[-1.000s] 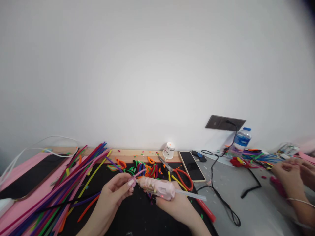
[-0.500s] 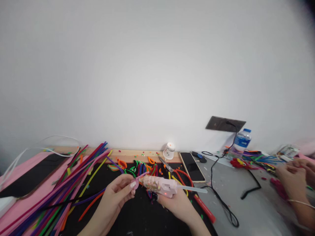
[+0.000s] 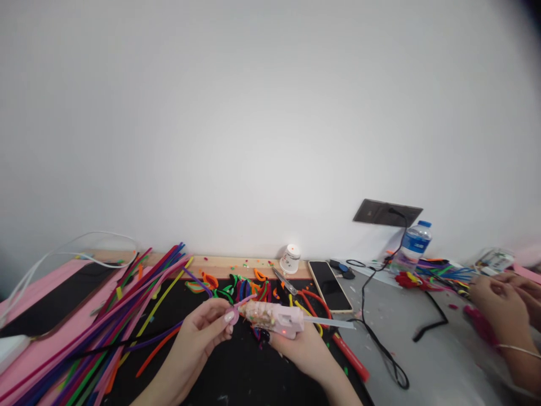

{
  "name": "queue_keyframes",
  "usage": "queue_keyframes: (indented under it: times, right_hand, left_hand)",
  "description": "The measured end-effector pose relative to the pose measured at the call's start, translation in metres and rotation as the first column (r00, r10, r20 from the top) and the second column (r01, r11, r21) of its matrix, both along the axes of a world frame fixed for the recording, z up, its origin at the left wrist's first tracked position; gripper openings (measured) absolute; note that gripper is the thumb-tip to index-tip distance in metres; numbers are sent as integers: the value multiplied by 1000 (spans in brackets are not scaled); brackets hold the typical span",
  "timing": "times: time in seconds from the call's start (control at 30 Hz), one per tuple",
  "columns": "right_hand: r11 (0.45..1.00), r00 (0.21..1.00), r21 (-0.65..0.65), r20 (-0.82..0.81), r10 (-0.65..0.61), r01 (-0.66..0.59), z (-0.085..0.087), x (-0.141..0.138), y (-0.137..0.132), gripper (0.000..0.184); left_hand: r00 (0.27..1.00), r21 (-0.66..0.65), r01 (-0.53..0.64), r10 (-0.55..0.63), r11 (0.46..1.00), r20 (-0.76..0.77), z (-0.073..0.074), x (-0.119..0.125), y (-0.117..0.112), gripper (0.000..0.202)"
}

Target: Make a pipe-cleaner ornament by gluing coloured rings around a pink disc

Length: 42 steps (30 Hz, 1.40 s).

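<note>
My right hand [image 3: 302, 349] grips a pale pink hot glue gun [image 3: 274, 317] with a clear glue stick sticking out of its back and a red light lit. Its nozzle points left at a small pink pipe-cleaner piece [image 3: 235, 309], pinched between the fingers of my left hand [image 3: 202, 332]. Both hands hover over a black mat [image 3: 236, 372]. The gun's tip touches or nearly touches the pink piece.
Long coloured pipe cleaners [image 3: 127, 316] lie at left, bent pieces [image 3: 240, 287] behind my hands. Scissors [image 3: 296, 290], a white cup [image 3: 289, 259], a phone [image 3: 329, 286], a black cable [image 3: 380, 344] and a water bottle [image 3: 414, 242] lie right. Another person's hands [image 3: 499, 301] work at far right.
My hands and the glue gun have risen slightly and shifted a little right; the nozzle stays at the pink piece. The other person's hands have moved a little.
</note>
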State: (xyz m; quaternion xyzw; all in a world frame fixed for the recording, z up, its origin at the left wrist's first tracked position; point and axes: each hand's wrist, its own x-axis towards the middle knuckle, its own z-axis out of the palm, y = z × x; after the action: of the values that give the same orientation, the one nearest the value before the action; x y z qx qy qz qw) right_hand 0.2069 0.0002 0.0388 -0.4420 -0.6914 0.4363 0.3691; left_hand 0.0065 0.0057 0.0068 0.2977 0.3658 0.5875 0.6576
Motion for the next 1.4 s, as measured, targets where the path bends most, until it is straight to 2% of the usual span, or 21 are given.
queue_keyframes:
  times: [0.3,0.5,0.77,0.93,1.07,1.4]
  right_hand:
    - [998,998,22,-42,51,-50,7,-2,-1,42]
    - [999,998,24,-24,50,-49,4,-1,0,44]
    - [999,999,19,-20,28,-28,2,0,1,37]
    - [999,999,8,-16,40,-40,2,0,1,40]
    - [996,993,8,-67,93,-92,4,-1,1,42]
    - [993,986,-1,-116,119,-120,6,-1,-1,45]
  left_hand:
    - [1000,13,8,-8,1000,-6,-2,-1,0,24]
    - [1000,2,15,-15,1000,-24,0,-1,-1,23]
    - [1000,4,3,-3,1000,-10,-2,-2,0,25]
    - [1000,-4,0,0,1000,-14,0,-2,1,25]
    - [1000,-4,-14,14,1000,-28,2,-1,0,25]
    - [996,12,-72,73,997,-55,7,-1,-1,24]
